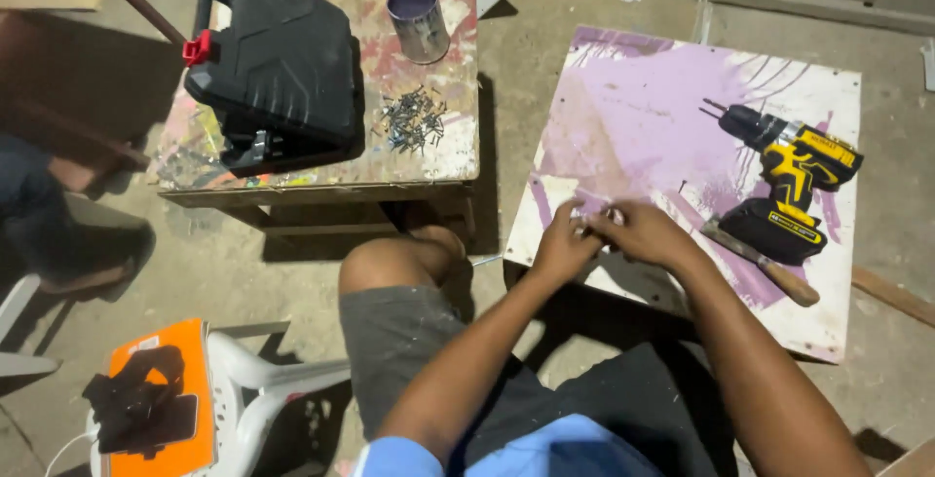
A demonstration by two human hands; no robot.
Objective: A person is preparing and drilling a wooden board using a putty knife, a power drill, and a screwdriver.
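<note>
Small pale object (596, 218) pinched between both hands, left hand (563, 246), right hand (645, 234), fingertips touching, over purple-stained board (643, 116).

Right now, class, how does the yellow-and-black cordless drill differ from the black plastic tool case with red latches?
The yellow-and-black cordless drill lies on the purple-stained white board; the black plastic tool case with red latches rests on the paint-spattered wooden table. The drill is smaller and two-coloured; the case is broader and mostly black. Neither is touched by a hand.
</note>
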